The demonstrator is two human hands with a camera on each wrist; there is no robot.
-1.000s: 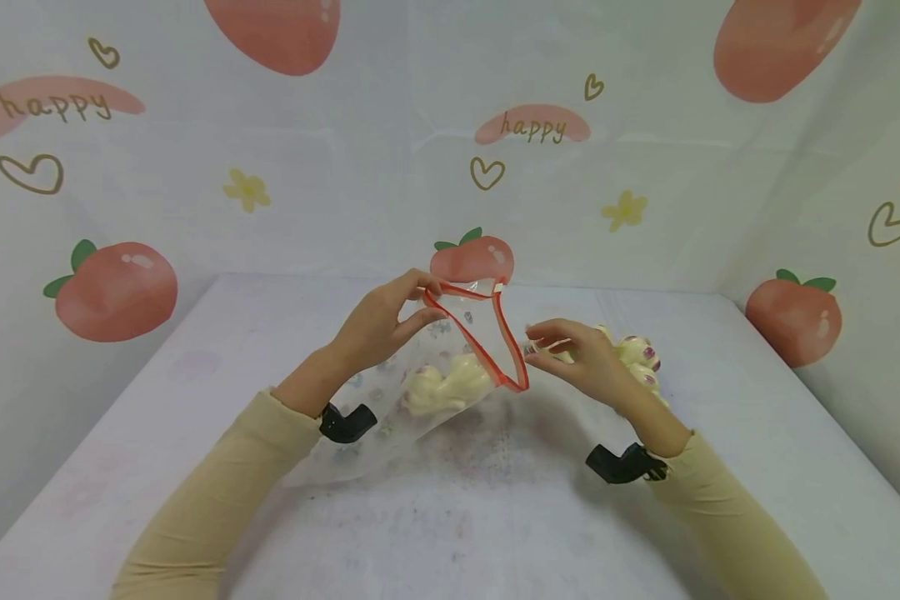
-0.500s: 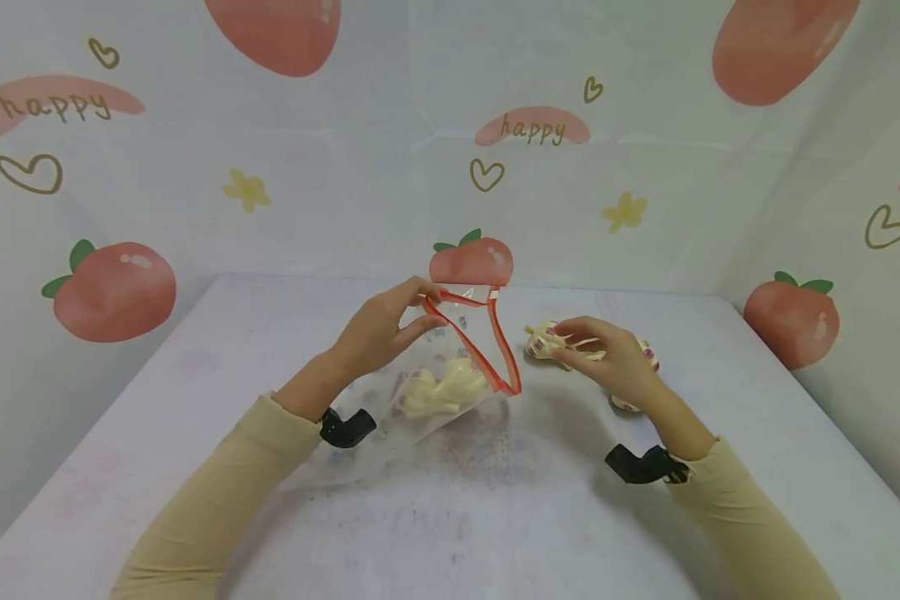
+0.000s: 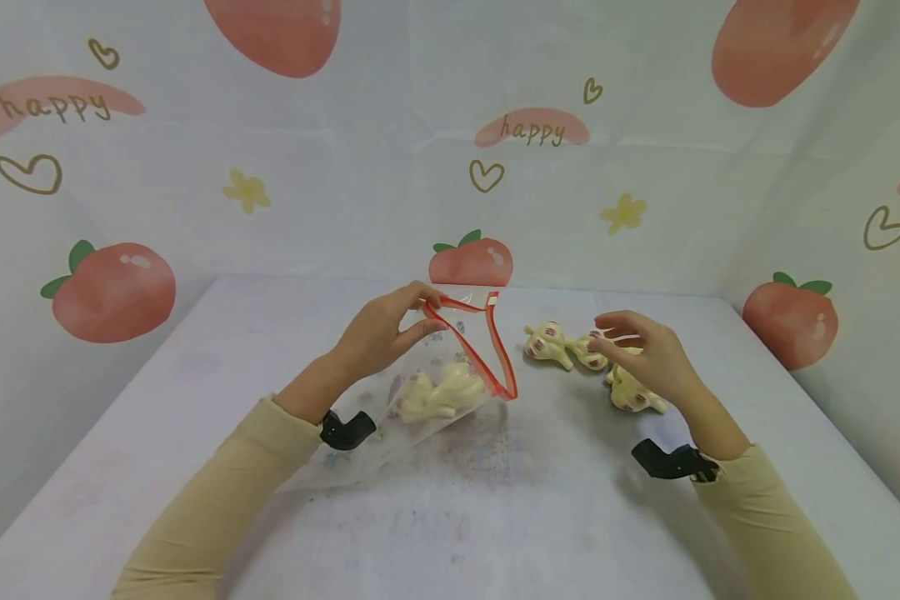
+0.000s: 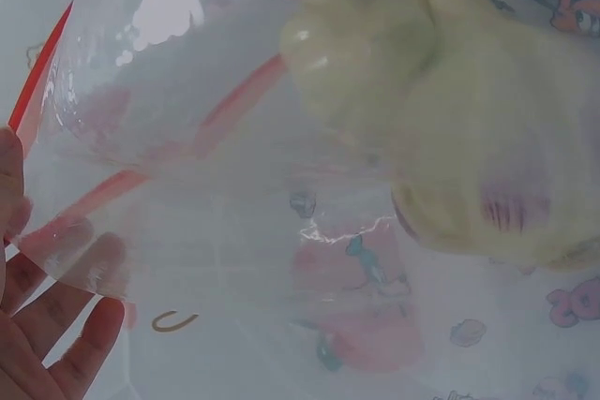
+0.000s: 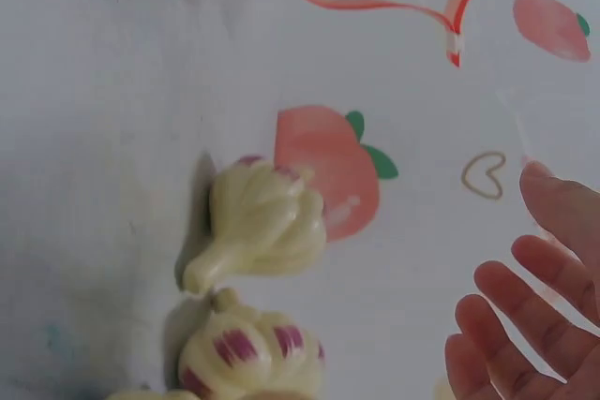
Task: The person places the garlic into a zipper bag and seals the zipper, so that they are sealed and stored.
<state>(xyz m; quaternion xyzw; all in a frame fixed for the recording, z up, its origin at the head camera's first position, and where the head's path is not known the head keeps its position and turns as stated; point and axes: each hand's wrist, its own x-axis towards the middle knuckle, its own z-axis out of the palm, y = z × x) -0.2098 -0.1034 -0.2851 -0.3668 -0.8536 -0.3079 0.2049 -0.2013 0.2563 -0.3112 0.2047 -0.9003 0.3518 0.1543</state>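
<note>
In the head view my left hand point(image 3: 378, 332) pinches the rim of a clear plastic zip bag point(image 3: 504, 358) edged in red, keeping its mouth apart. Cream garlic bulbs point(image 3: 438, 392) lie inside the bag; they look large through the film in the left wrist view. My right hand point(image 3: 648, 354) hovers over the table with its fingers loosely bent and nothing in them. Below and beside it are more purple-streaked garlic bulbs: one point(image 3: 546, 343) at the left, another point(image 3: 587, 352) partly behind the fingertips, and a third point(image 3: 633, 392) under the palm.
A white, lightly stained table point(image 3: 495, 517) carries everything. Behind it hangs a pale backdrop point(image 3: 390, 208) printed with red fruit, hearts and flowers. Each wrist wears a black camera mount point(image 3: 671, 460).
My right hand has moved right, away from the bag's mouth, uncovering garlic bulbs on the table. The left hand stays at the rim, and the bag has sunk slightly.
</note>
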